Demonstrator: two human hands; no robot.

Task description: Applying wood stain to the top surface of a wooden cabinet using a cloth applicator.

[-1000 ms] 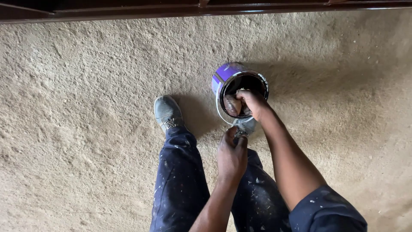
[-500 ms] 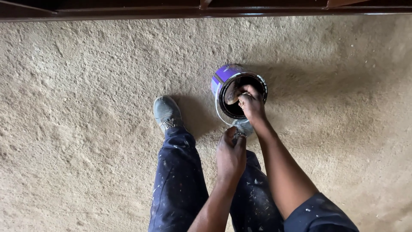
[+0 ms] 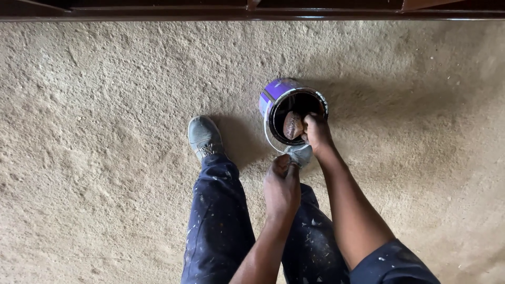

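Standing on a rough, sandy-looking floor (image 3: 94, 158) that fills nearly the whole frame, tan and pitted. Dark beam or sill (image 3: 158, 11) runs along the top edge.

Left of centre: grey shoe (image 3: 203, 137), toe pointing up-frame, on the floor. Below it, dark blue trousers (image 3: 218, 226) flecked with pale paint spots, running down to the bottom edge.

Centre: left hand (image 3: 282, 186), just below the can, raised over the trouser legs. Fingers curled together, thumb and fingertips pinched near the lower end of the can's thin wire handle; whether they actually grip the wire, cannot tell. A second grey shoe toe (image 3: 300, 154) shows just above this hand, touching the can's lower rim in the picture.

Right of centre, upper middle of the frame: open paint can (image 3: 273, 97), purple side, pale rim, dark inside, sitting on the floor, tilted slightly toward the camera.

Right hand (image 3: 317, 131) at the can's lower right rim, fingers closed on a small brown-stained wad (image 3: 292, 125), rag or sponge, which sits inside the can's mouth. Forearm runs down to the lower right, ending in a dark, paint-flecked sleeve (image 3: 394, 265).
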